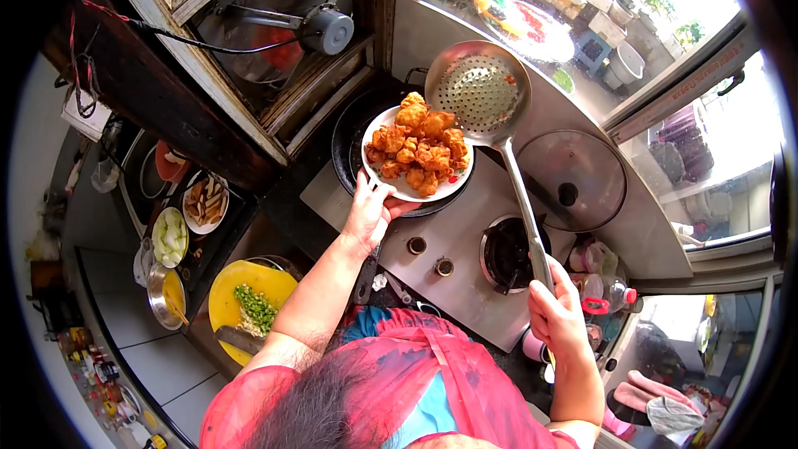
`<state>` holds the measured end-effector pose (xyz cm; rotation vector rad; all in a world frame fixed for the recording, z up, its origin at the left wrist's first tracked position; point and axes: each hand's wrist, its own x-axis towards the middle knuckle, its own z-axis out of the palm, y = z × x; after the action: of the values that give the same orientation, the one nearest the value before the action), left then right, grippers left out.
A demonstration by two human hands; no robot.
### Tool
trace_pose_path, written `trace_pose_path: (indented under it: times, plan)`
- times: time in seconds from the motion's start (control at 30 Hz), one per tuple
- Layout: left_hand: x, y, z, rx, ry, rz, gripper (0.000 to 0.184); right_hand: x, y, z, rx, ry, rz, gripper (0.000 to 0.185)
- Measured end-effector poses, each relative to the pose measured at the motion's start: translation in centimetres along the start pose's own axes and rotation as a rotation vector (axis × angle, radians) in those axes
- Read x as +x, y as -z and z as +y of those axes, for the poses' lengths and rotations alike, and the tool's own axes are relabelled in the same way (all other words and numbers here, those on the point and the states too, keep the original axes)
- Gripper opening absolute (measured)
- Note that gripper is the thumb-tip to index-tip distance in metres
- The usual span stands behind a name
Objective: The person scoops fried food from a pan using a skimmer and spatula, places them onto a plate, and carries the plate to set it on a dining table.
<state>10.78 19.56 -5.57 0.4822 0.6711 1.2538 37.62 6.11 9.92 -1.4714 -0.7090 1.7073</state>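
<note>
My left hand [371,208] grips the near-left rim of a white plate [378,168], thumb on top. Golden-brown fried pieces [422,145] are heaped on it. The plate is over a dark wok [345,137] on the stove, hiding most of it. In my right hand [555,303] is the long handle of a metal skimmer [478,87]. Its perforated bowl is beside the plate's far right side, with a few small crumbs in it. Whether bowl and plate touch, I cannot tell.
A glass lid [573,179] leans by the wall, right of the second burner [509,251]. On the left, a yellow cutting board [220,287] holds chopped green onion [256,308] and a knife [241,338]. Bowls of cut food [204,202] stand beyond. Bottles [611,293] crowd the right.
</note>
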Motion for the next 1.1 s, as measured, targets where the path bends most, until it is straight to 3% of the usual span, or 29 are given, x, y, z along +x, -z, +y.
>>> trace_pose_path:
  times: [0.67, 0.97, 1.1]
  plan:
    - [-0.4, 0.9, 0.1, -0.013, -0.002, -0.001, 0.058, 3.7, -1.9, 2.2, 0.061, 0.109, 0.000, 0.043]
    - [-1.9, 1.3, 1.4, 0.028, 0.008, 0.030, 0.062, 4.4, -1.6, 1.1, 0.245, -0.010, -0.099, 0.040]
    - [-4.0, 2.0, 2.5, 0.052, 0.005, 0.050, 0.063, 5.6, -1.5, 2.2, 0.121, 0.079, -0.029, 0.040]
